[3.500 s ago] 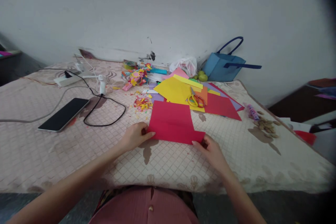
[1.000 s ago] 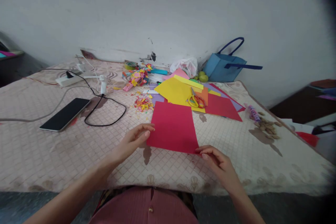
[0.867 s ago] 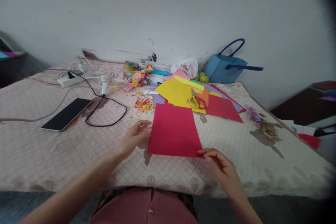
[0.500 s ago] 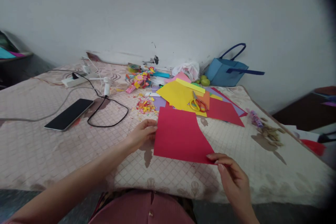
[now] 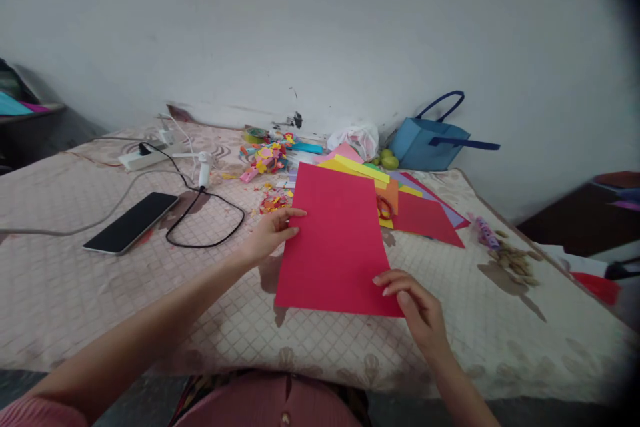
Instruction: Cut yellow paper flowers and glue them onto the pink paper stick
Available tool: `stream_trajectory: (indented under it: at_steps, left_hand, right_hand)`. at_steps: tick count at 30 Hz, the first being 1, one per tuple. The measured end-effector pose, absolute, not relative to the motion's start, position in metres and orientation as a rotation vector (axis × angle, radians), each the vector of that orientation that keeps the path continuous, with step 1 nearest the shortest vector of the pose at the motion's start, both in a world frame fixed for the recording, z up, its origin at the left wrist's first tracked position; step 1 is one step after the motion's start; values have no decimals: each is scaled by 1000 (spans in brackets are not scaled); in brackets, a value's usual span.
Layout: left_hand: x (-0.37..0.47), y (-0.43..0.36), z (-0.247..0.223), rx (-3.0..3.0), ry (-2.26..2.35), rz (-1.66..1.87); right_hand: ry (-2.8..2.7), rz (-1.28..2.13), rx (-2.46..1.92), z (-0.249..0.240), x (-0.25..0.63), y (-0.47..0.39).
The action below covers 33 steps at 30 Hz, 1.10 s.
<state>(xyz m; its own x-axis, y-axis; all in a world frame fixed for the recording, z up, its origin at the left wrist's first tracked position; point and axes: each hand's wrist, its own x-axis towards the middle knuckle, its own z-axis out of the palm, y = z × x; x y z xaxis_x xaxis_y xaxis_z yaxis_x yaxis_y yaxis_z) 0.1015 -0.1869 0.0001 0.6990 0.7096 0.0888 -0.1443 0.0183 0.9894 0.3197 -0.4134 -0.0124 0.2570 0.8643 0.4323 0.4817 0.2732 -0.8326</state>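
Observation:
A sheet of red paper is spread flat in front of me, tilted a little above the tablecloth. My left hand pinches its left edge, with fingertips on the top face. At the lower right corner, my right hand grips the paper between thumb and fingers. Behind the sheet lie scissors, mostly hidden, with only an orange-red handle loop and a bit of yellow showing. More coloured paper is heaped behind and to the right.
At the left are a phone, a looped black cable and a power strip. Small paper scraps and paper flowers lie behind my left hand. A blue bag stands against the wall; peanuts lie right.
The red sheet has flattened out and its far edge has risen, covering most of the scissors and the yellow paper. My right hand has shifted left; my left hand has moved slightly up and left.

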Motion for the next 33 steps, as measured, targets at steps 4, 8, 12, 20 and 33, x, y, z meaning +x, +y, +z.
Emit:
stream_trajectory:
  at_steps: [4, 8, 12, 20, 33]
  left_hand:
    - [109, -144, -9, 1544, 575, 725]
    - [110, -126, -13, 1892, 733, 761]
    - [93, -153, -2, 2215, 665, 808]
    - [58, -208, -15, 2578, 220, 325]
    - [54, -212, -30, 2610, 357, 608]
  right_hand:
    - [-1461, 481, -1391, -13, 320, -377]
    - [-1589, 525, -1428, -20, 324, -353]
    - [-1772, 532, -1483, -26, 328, -351]
    - [-1962, 590, -1554, -24, 329, -361]
    - [-1568, -187, -2117, -34, 495, -272]
